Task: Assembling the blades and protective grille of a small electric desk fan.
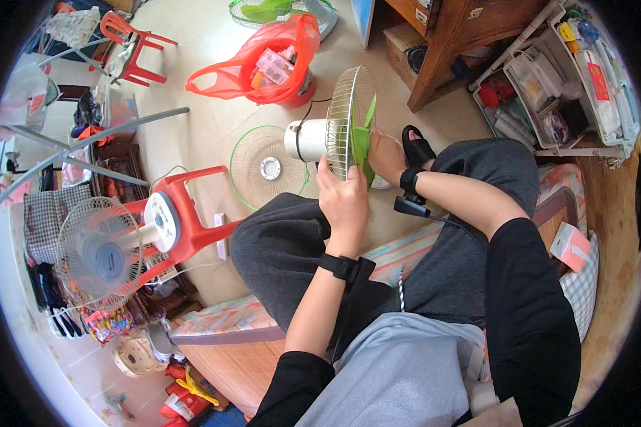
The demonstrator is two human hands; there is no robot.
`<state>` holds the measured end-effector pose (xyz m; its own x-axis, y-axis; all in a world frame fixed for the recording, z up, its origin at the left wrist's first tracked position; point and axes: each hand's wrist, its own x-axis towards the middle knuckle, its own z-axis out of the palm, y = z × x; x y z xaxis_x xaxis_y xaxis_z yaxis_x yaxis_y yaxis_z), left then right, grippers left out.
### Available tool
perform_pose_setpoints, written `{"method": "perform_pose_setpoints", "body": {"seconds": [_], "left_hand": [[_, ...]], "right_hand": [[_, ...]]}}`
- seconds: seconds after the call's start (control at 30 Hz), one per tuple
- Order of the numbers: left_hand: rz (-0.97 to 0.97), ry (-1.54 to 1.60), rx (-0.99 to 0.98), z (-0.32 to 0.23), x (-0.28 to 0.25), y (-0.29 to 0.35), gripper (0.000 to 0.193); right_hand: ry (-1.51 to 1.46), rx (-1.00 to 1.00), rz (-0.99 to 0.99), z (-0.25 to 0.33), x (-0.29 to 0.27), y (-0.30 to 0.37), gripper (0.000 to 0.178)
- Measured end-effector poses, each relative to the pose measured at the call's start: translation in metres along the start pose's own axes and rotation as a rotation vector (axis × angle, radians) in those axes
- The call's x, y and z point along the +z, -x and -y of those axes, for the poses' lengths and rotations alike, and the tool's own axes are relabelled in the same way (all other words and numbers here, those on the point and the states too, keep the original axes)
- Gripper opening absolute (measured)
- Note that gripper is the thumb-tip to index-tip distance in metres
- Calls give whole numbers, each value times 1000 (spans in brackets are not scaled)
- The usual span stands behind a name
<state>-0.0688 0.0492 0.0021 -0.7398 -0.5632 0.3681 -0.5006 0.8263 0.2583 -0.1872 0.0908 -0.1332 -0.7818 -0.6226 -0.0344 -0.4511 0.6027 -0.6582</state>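
An electric fan stands in front of me with its front uncovered. It has a white motor housing, a wire rear grille and green blades. My left hand grips the lower edge of the rear grille between thumb and fingers. On the blades' front side, my right hand is closed against their middle; its fingertips are partly hidden. A round front grille with a green rim and a white centre lies on the floor, left of the fan.
A red plastic bag of small items sits beyond the fan. At left, a white fan rests by a red stool. Another green-bladed fan is at the far edge. Wooden furniture and storage baskets stand at right.
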Motion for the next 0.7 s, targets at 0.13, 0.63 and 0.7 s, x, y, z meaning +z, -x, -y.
{"method": "perform_pose_setpoints", "body": {"seconds": [0.13,0.63,0.7], "left_hand": [[-84,-20,61,0,2,3,12],[-82,-29,27,7,2,6,12],[-85,-25,32,7,0,5,13]], "right_hand": [[-151,131,-19,3,7,3,27],[-1,19,134,8,9,-4,18],[42,40,71,7,16,-4,20]]}}
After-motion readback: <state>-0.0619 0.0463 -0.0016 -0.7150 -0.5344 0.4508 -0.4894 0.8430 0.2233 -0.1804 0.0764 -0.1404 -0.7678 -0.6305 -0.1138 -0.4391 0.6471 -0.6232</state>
